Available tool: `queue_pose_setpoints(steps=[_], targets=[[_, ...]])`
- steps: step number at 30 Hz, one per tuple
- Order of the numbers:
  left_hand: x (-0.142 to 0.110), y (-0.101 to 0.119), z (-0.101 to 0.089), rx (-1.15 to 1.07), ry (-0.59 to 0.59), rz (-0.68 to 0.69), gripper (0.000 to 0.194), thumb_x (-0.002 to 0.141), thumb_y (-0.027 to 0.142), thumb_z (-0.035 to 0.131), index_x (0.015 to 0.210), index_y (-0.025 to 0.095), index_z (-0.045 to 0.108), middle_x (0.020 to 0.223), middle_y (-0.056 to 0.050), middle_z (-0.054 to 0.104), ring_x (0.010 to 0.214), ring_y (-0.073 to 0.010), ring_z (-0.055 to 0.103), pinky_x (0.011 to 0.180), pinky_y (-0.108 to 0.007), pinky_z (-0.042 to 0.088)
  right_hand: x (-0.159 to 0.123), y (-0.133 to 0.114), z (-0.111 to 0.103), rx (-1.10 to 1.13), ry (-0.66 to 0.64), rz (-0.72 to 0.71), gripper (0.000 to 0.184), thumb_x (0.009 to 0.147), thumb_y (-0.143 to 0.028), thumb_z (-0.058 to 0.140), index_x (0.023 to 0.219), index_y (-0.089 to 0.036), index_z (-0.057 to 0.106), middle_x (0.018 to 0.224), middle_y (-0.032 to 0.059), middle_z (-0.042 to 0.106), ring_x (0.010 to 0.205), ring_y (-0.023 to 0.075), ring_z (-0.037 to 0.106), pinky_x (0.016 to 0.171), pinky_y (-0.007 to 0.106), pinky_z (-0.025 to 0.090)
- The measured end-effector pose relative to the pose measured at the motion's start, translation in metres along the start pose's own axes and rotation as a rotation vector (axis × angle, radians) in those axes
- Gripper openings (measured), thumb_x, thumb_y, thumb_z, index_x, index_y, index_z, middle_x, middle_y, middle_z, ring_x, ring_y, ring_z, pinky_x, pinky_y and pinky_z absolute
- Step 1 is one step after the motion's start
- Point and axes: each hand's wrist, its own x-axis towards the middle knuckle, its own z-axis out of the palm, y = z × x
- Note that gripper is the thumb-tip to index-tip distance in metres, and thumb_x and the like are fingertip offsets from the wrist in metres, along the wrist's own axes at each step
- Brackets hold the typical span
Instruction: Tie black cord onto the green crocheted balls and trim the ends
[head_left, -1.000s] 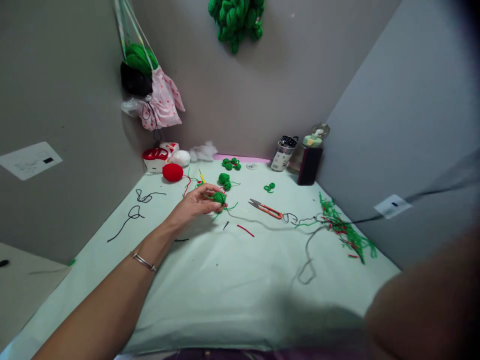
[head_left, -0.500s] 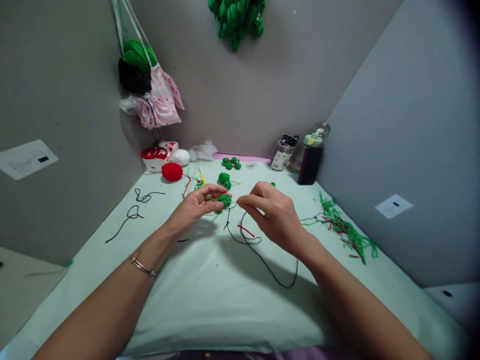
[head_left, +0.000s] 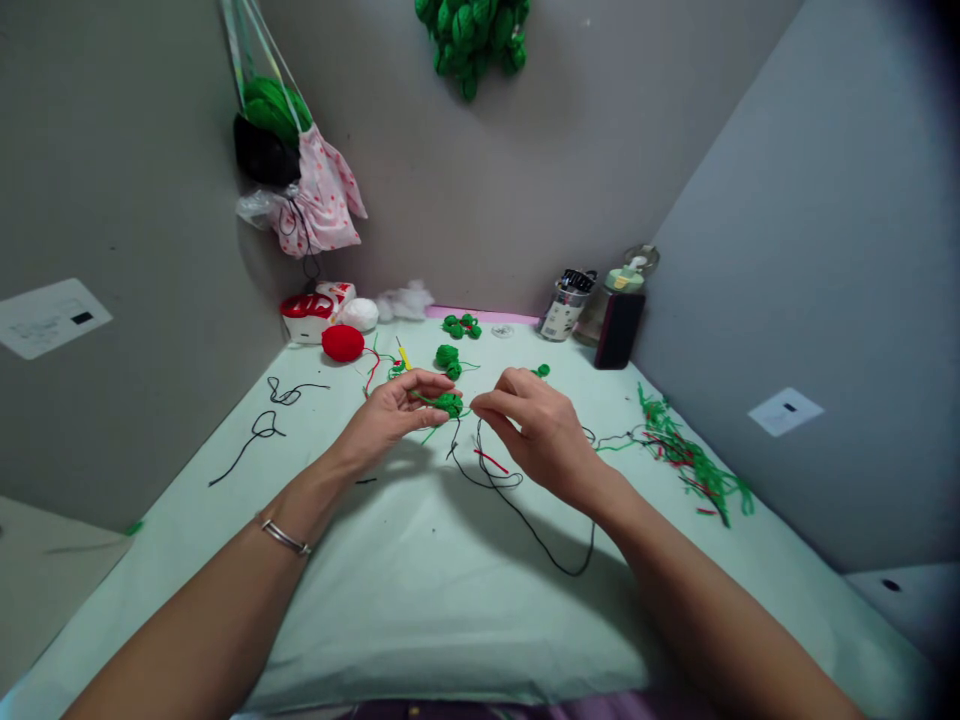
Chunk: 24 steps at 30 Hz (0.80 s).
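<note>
My left hand (head_left: 401, 408) is closed around a small green crocheted ball (head_left: 450, 404), pinched between thumb and fingers. A green yarn tail trails from the ball across the fingers. Just to its right, my right hand (head_left: 529, 420) is closed in a pinch on what looks like a thin needle, mostly hidden by the fingertips. Black thread (head_left: 540, 540) hangs beneath both hands and loops over the cloth. A short red strand (head_left: 491, 461) lies under the right hand. Behind the hands sits a green yarn bundle (head_left: 448, 358).
A red yarn ball (head_left: 343, 343), white ball (head_left: 360, 315) and yellow-handled tool (head_left: 404, 354) lie at back left. A can (head_left: 562, 312), bottle (head_left: 624, 280) and dark phone (head_left: 620, 332) stand at back right. Yarn scraps (head_left: 694, 460) lie right; black cords (head_left: 262, 428) lie left.
My right hand has shifted slightly left and down, and its fingertips cover more of the thin pale needle. My left hand keeps its hold on the green ball.
</note>
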Motion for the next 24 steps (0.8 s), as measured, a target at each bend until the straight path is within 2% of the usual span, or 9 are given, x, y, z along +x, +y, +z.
queue_pose_setpoints(steps=[8,15,18,24], targets=[[0.002,-0.004,0.004,-0.066,-0.01,-0.026,0.032,0.074,0.023,0.081,0.104,0.022,0.07,0.107,-0.005,0.071,0.101,-0.02,0.065,0.095,-0.038,0.046,0.002,0.013,0.011,0.515,-0.06,0.234,0.01,0.091,-0.018,0.063,0.088,-0.019,0.073,0.075,-0.0003,0.053,0.067,0.0112,0.049,0.062,0.025,0.037],[0.0,-0.002,0.008,-0.129,-0.025,-0.046,0.032,0.073,0.021,0.082,0.103,0.02,0.069,0.102,-0.004,0.071,0.097,-0.0166,0.065,0.093,-0.034,0.045,0.004,0.024,0.014,0.775,-0.099,0.262,0.012,0.088,-0.026,0.069,0.085,-0.017,0.075,0.075,0.001,0.057,0.07,0.0123,0.051,0.065,0.027,0.039],[-0.001,-0.002,0.009,-0.157,-0.027,-0.05,0.031,0.073,0.021,0.083,0.101,0.02,0.069,0.1,-0.003,0.071,0.095,-0.0158,0.065,0.093,-0.034,0.046,0.004,0.028,0.014,0.844,-0.119,0.269,0.014,0.088,-0.03,0.069,0.086,-0.018,0.076,0.076,0.0009,0.056,0.07,0.0121,0.051,0.064,0.027,0.039],[0.001,-0.006,0.01,-0.153,-0.001,-0.047,0.032,0.071,0.021,0.083,0.099,0.018,0.068,0.098,-0.003,0.07,0.092,-0.0159,0.065,0.09,-0.034,0.047,0.002,0.024,0.017,0.833,-0.107,0.278,0.019,0.088,-0.035,0.069,0.084,-0.017,0.073,0.075,0.0004,0.055,0.068,0.0114,0.049,0.063,0.027,0.037]])
